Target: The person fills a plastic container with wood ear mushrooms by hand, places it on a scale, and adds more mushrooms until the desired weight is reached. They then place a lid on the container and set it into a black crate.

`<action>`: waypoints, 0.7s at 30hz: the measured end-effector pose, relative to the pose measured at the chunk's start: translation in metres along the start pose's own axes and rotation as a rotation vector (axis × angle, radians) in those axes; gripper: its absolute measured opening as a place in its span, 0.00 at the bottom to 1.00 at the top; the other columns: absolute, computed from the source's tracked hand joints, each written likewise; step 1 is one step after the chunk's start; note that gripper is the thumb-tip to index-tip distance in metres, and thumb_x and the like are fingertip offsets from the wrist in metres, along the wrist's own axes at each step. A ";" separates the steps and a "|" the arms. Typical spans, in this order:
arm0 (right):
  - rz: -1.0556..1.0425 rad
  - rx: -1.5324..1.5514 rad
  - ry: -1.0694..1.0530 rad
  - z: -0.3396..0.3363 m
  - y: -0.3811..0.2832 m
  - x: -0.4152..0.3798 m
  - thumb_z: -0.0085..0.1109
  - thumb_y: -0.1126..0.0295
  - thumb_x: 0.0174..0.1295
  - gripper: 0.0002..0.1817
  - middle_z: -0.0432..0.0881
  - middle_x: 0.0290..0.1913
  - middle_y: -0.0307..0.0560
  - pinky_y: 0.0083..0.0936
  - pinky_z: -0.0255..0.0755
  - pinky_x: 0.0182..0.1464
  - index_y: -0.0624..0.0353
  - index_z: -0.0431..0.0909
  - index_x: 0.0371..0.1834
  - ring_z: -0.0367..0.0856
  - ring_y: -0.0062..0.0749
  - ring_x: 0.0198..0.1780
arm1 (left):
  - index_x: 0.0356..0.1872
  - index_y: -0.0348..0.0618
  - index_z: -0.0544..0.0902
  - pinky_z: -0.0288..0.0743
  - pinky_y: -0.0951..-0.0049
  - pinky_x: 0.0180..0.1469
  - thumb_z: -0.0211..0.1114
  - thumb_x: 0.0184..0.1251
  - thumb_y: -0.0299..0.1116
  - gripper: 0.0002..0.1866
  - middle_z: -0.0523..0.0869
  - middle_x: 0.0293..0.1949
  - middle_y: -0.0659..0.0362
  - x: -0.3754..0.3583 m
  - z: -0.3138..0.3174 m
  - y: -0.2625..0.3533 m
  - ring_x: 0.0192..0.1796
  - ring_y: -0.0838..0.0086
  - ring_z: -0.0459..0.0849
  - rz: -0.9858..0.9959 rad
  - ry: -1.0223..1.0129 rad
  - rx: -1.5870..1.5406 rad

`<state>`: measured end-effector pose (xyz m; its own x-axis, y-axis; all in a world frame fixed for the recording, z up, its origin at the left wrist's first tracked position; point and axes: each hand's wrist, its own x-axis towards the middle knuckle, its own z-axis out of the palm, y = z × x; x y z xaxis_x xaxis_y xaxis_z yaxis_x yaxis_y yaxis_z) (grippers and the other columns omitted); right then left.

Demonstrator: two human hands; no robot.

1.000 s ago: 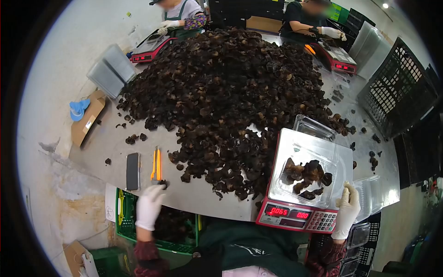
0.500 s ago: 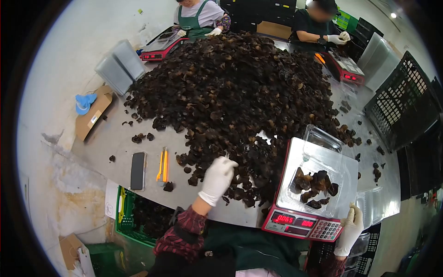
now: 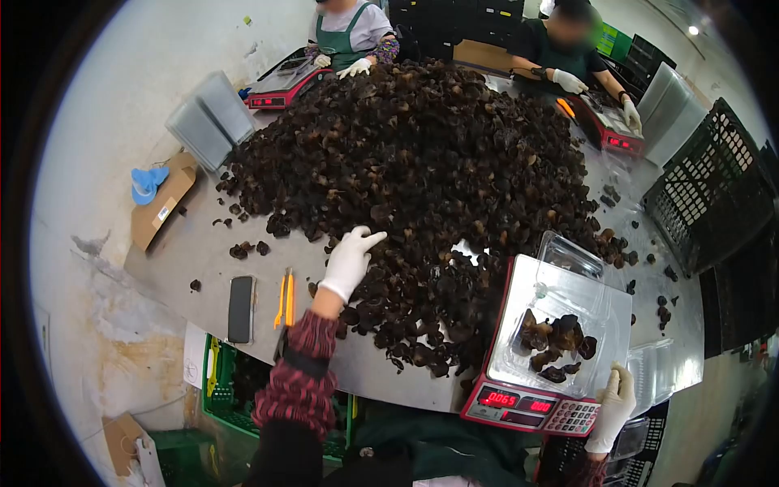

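The big heap of dark dried mushrooms (image 3: 422, 178) covers most of the surface (image 3: 195, 252), and the left hand (image 3: 349, 260), in a white glove, now lies on its near slope with the fingers stretched out flat and slightly spread, clamped on nothing. Half a second ago that hand sat lower and closer to the person, at the near fringe of the heap; it has since reached further up and to the left, the plaid sleeve (image 3: 296, 381) trailing out behind it.

To the right of that hand stands the red scale (image 3: 531, 406), carrying a clear plastic tray (image 3: 568, 300) with a small clump of mushrooms in it. The display shows the same red figures as before. The right hand (image 3: 613, 402), also gloved, is still at the scale's near right corner, fingers loosely open, resting beside the keypad; whether it actually presses the scale I cannot tell.

Just left of the left wrist lie an orange cutter (image 3: 284, 296) and, beyond it, a black phone (image 3: 240, 297), both unmoved. Across the heap, two other people's gloved hands work at their own red scales.
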<state>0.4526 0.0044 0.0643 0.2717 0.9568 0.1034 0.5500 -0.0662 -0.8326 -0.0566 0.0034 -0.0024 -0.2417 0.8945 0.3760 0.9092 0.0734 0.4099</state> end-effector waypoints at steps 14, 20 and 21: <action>0.131 0.092 -0.193 0.035 -0.015 -0.002 0.53 0.72 0.69 0.14 0.73 0.26 0.31 0.12 0.60 0.22 0.64 0.75 0.55 0.65 0.11 0.21 | 0.47 0.43 0.82 0.75 0.67 0.52 0.59 0.52 0.19 0.19 0.81 0.45 0.54 0.005 -0.014 0.211 0.49 0.61 0.80 0.494 -0.063 -0.508; 0.139 0.131 -0.183 0.042 -0.017 -0.001 0.54 0.70 0.70 0.14 0.75 0.27 0.33 0.11 0.60 0.22 0.64 0.76 0.54 0.66 0.11 0.22 | 0.54 0.47 0.78 0.65 0.60 0.62 0.63 0.56 0.29 0.21 0.74 0.59 0.56 -0.008 0.015 0.272 0.61 0.59 0.72 0.697 -0.126 -0.529; 0.137 0.129 -0.184 0.040 -0.015 -0.001 0.54 0.70 0.70 0.14 0.75 0.27 0.33 0.11 0.60 0.22 0.64 0.76 0.54 0.66 0.11 0.22 | 0.53 0.46 0.79 0.64 0.58 0.63 0.64 0.57 0.31 0.19 0.76 0.58 0.55 -0.004 0.013 0.264 0.61 0.58 0.72 0.641 -0.078 -0.546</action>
<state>0.4124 0.0163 0.0553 0.1823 0.9775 -0.1063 0.4098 -0.1738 -0.8955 0.1889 0.0247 0.0939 0.3079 0.7198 0.6222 0.5662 -0.6642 0.4882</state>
